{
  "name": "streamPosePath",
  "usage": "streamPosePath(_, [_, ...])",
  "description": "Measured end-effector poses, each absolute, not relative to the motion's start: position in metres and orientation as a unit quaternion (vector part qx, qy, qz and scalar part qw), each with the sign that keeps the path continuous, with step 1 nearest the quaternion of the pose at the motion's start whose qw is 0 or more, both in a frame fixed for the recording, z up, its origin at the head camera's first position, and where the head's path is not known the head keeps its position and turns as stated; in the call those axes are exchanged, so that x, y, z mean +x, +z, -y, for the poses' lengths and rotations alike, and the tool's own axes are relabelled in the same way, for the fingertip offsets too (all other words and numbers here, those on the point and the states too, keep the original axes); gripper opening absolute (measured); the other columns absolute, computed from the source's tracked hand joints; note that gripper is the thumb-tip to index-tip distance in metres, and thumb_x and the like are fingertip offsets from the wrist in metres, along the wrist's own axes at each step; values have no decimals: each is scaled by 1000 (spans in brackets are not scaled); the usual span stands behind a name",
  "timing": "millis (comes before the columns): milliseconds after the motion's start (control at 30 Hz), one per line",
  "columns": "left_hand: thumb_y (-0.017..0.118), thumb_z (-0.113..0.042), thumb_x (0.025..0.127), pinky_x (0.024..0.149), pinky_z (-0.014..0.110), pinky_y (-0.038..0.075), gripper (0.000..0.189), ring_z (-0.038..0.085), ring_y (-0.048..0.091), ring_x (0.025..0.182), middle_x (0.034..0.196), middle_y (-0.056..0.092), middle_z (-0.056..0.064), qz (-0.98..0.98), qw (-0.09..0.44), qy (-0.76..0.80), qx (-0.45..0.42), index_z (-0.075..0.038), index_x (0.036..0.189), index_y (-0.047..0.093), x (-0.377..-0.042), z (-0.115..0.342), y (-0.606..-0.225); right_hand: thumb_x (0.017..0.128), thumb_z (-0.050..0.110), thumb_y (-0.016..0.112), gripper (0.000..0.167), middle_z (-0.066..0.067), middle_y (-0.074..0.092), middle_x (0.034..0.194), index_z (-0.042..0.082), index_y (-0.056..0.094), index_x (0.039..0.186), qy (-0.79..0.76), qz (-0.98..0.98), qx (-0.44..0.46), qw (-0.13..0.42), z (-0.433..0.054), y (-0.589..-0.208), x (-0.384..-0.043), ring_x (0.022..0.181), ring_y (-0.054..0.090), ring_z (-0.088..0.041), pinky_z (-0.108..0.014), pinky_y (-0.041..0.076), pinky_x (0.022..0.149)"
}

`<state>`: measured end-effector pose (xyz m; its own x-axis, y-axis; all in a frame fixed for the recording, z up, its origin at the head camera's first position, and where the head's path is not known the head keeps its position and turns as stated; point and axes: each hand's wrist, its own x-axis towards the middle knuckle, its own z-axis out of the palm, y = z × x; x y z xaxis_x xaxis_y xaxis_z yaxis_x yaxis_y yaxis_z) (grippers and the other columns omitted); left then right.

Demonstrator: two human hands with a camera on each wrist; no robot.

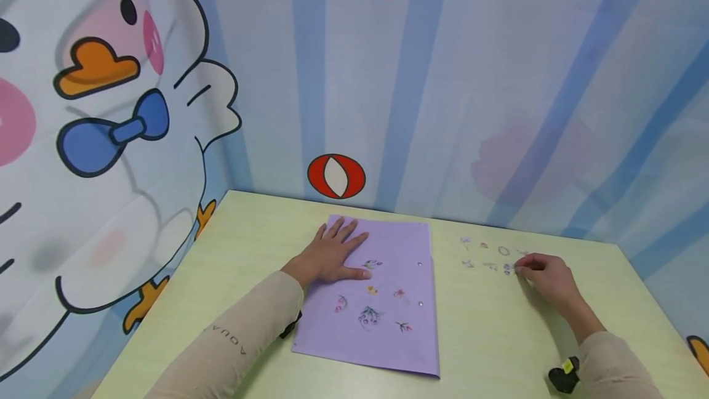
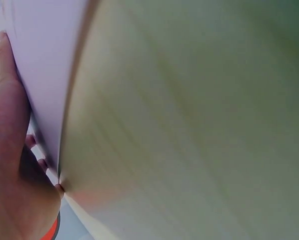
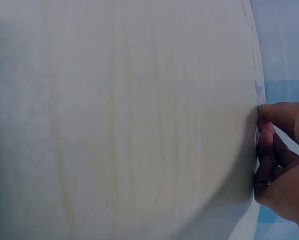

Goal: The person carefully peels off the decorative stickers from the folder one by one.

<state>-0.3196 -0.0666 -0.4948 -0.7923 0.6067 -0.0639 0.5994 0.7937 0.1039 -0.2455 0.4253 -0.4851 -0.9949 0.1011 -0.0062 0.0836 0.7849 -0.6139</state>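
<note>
My left hand [image 1: 335,254] lies spread on the upper left of a purple folder [image 1: 388,337], pressing it against the table. Small flower stickers, such as a leafy bouquet [image 1: 370,316] and a red bloom [image 1: 404,327], dot the folder's surface. Over to the right, my right hand [image 1: 548,279] is down at the tabletop, its thumb and index finger pinching the edge of a small purple flower sticker [image 1: 507,269]. In the right wrist view, the thumb and curled fingers of that hand [image 3: 284,160] meet at the table surface.
Several more small stickers lie in two rows on the pale wooden table [image 1: 487,325], among them a round wreath [image 1: 503,250]. Behind the table hangs a striped cloth [image 1: 354,79] with a cartoon duck. A black wrist device [image 1: 564,378] sits by the right sleeve.
</note>
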Motion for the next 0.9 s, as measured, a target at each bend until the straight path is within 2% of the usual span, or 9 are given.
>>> streamPosePath(200, [51,-81,94,126,66,12,99,40,6,163,178,14,11,-945,45,47,319,-26,171,25,-317,66,-492,104,17,66,19,-15,69,103,0,67,113,312,949,-38,15,-426,-485,-247,85,57,-25,-35,46,67])
streamPosePath(500, [52,-81,93,126,67,12,98,41,7,163,177,15,11,-945,45,52,319,-26,170,26,-318,65,-495,107,16,61,22,-23,68,117,-2,71,113,327,944,-51,2,-427,-486,-245,100,59,-32,-37,46,77])
streamPosePath(900, [52,-81,93,126,67,11,99,40,6,163,178,14,10,-946,42,49,319,-26,171,25,-320,65,-496,108,17,59,25,-15,66,107,-6,66,116,366,929,-46,0,-432,-490,-246,87,52,-23,-30,45,66])
